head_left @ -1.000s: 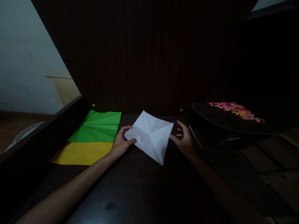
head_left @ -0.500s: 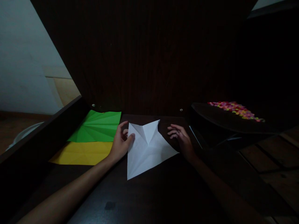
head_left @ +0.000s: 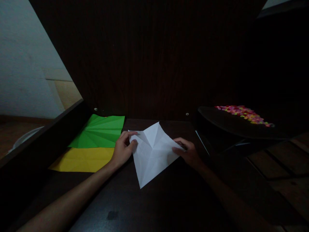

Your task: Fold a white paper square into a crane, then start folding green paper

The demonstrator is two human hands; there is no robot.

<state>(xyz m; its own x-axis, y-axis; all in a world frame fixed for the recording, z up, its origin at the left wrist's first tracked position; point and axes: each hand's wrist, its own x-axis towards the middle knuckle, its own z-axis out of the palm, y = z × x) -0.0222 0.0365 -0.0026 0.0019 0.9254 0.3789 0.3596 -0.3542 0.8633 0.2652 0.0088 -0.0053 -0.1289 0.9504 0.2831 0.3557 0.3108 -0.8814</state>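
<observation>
A creased white paper square (head_left: 151, 154) lies on the dark table (head_left: 169, 199), turned like a diamond with one corner pointing toward me. My left hand (head_left: 122, 150) pinches its left corner between thumb and fingers. My right hand (head_left: 189, 152) grips its right corner, fingers curled over the edge. The far part of the sheet rises slightly along its folds.
A pleated green paper (head_left: 101, 131) and a yellow sheet (head_left: 84, 159) lie left of my left hand, next to a dark raised rail (head_left: 41, 138). A dark tray (head_left: 231, 124) with several small colourful pieces (head_left: 243, 112) sits at right. A dark wooden panel (head_left: 156, 64) stands behind.
The white paper has been turned and shifted between my hands. My right hand, which hovered off the sheet half a second ago, now holds its right corner. My left hand kept its hold.
</observation>
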